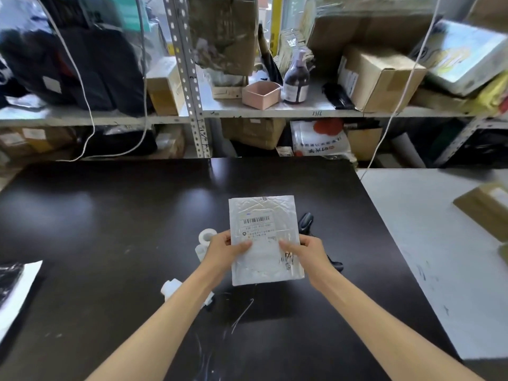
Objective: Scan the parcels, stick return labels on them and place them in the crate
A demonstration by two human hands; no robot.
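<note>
Spanning most of the view, the black table [110, 243] meets a white table [428, 243] on the right, with cluttered shelves [275, 112] behind. Above the black table a white parcel [264, 237] is held flat, barcode label [256, 220] facing up, by the left hand [224, 250] and right hand [309, 254], each with its fingers closed on a side edge, thumb on top. Just left of the hands sits a white tape roll [205, 235], and a black scanner [306, 220] shows beside the parcel's right edge.
</note>
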